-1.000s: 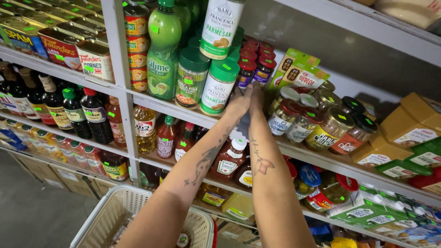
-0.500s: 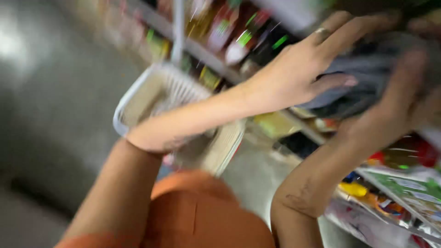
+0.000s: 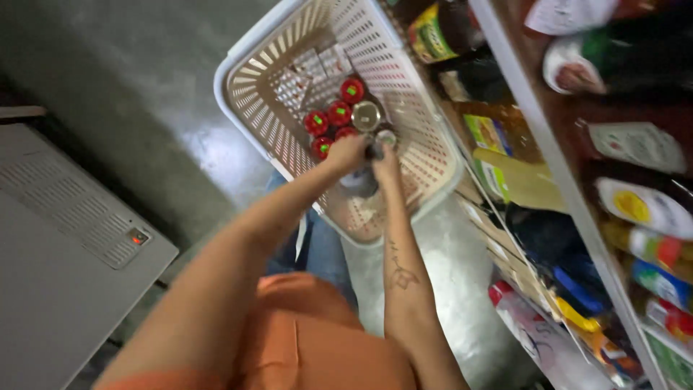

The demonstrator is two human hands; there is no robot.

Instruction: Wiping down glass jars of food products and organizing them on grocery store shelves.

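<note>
- Grey concrete floor [image 3: 144, 94] lies under everything, and the white plastic basket [image 3: 249, 50] stands on it; I use this basket as the landmark.
- Inside the basket, near its middle, both hands meet over a small jar [image 3: 361, 179] that is mostly hidden under them.
- Left hand [image 3: 348, 150] curls around the jar from the left side, and the right hand [image 3: 386, 155] pinches at its top; both are closed on it, though the exact fingers are blurred.
- I judge the jar to be glass or hard plastic: stiff, rather heavy for its size, smooth and perhaps slippery, and breakable if dropped. The safest hold is around the body, below the lid, with a second hand under it.
- Just beyond the hands, still in the basket, stand several jars with red lids [image 3: 333, 113], and each lid has a small green mark. One jar with a silver lid [image 3: 367, 115] stands beside them.
- Right of the basket runs a shelf rack [image 3: 548, 166] with bottles; a yellow-green label [image 3: 433, 32], white labels and a flat yellow packet [image 3: 530, 184] show there.
- Left of the basket, well apart, is a grey cabinet [image 3: 58, 245] with a small red light.
</note>
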